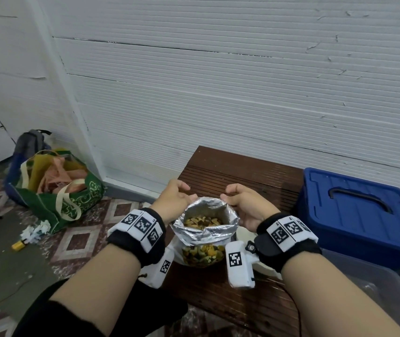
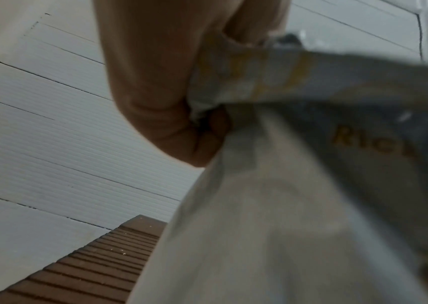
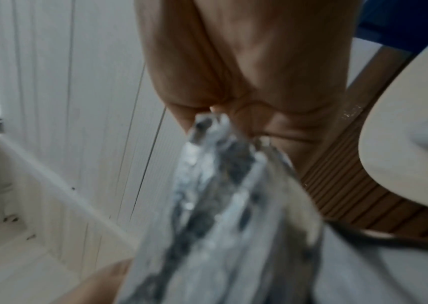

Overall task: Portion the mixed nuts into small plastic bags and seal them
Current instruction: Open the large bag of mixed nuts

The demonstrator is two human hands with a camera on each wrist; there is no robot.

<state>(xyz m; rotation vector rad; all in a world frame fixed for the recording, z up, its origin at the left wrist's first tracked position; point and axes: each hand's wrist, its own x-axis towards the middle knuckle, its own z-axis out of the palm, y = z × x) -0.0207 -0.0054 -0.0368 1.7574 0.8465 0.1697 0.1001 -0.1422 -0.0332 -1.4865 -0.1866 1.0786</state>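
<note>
Nut bag point(image 1: 205, 221) stands open on the worktop point(image 1: 240, 176), near its left edge. Left hand point(image 1: 174, 199) and right hand point(image 1: 245, 203) each pinch the rim. Bare worktop lies behind the bag; blue bin point(image 1: 359, 215) to its right. Print reads "Ric", rest blurred.

White ribbed wall point(image 1: 218, 81) behind brown slatted desk point(image 1: 230, 171), patterned tile floor point(image 1: 77, 239) left w/ green bag point(image 1: 72, 200), blue bin point(image 1: 359, 210) right

Blue lidded bin point(image 1: 359, 210) right of brown slatted bench point(image 1: 230, 171); green tote point(image 1: 72, 198) on floor left.
</note>
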